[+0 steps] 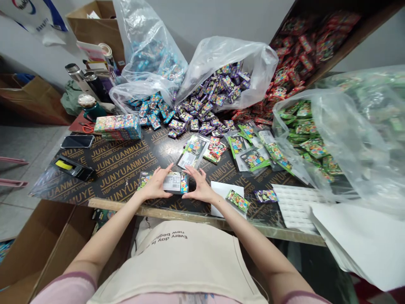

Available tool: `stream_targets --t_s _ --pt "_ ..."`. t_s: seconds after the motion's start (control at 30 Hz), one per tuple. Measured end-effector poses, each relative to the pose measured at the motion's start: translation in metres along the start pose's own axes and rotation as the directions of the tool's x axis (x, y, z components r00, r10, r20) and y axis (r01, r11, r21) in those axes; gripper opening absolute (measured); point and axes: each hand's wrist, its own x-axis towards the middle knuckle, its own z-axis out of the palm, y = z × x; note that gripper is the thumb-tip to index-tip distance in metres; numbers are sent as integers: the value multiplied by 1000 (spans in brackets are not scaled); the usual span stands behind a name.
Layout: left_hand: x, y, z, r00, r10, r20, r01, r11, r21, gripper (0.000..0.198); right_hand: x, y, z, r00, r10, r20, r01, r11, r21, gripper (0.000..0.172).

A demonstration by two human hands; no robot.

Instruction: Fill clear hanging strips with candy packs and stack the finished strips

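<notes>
Pack (176,179), partly covered by the left hand (155,185); its print unreadable.

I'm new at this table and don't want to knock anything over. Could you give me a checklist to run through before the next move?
1. Hands at the pack: ok. The left hand is over its left part, the right hand at its right end.
2. Firm grip: cannot tell. The view doesn't show how tightly the fingers press.
3. Pack supported: ok. It lies on the table, near the front edge.
4. Room just beyond the pack: not ok. A clear-wrapped card lies close to the right hand's fingers.
5. Scissors away from the hands: ok. They lie by the stack of boxes.
6. Phone away from the hands: ok.
</notes>
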Motion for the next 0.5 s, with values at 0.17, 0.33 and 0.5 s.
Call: stream_targets --t_s 0.17,0.33,0.5 --pt "4 3 0 994 -46 -99 42 998 -42 116 -3 -7 3 975 -32 -219 19 998 -64 103" --pt "10 5 5 992 -75 -105 70 997 -44 116 17 -1 -13 973 -126 -195 106 988 -109 57" --pt "14 12 18 995 -77 -68 79 997 22 117 99 65 -65 861 97 -500 -310 878 -364 52"
